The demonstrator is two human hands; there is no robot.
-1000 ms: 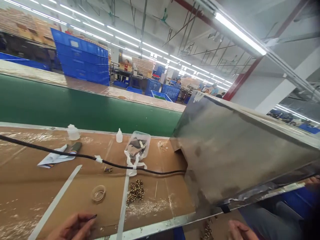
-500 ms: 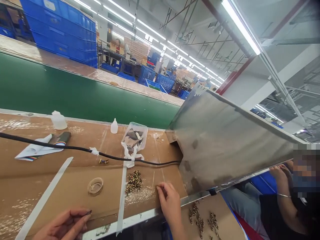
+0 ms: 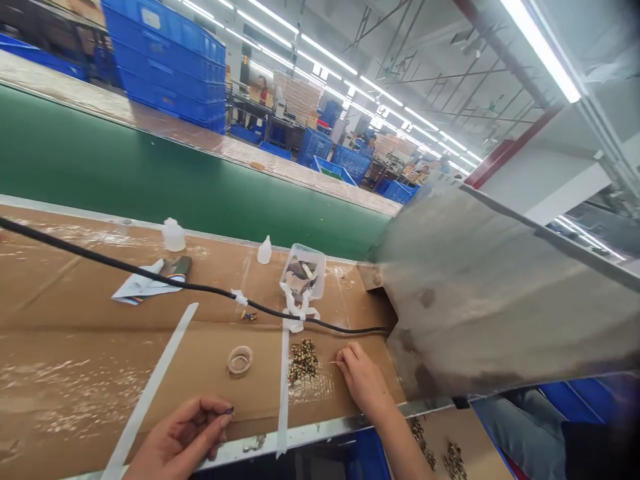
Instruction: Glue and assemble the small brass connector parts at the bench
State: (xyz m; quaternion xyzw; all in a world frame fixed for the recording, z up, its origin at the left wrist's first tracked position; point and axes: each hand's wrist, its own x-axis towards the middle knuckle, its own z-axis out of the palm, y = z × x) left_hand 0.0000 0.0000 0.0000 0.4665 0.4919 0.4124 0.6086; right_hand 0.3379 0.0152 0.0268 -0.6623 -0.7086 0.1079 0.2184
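I've got left hand (image 3: 187, 433) pinching a small dark part (image 3: 229, 411) at 8 o'clock from the fittings pile (image 3: 303, 362), right hand (image 3: 364, 381) pinching a thin pale stick (image 3: 333, 362) at 3; slack pinch could drop either.

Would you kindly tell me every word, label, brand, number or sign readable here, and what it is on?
No text can be read.
Pale label-like patch on the stacked blue crates: too small and blurred to read.
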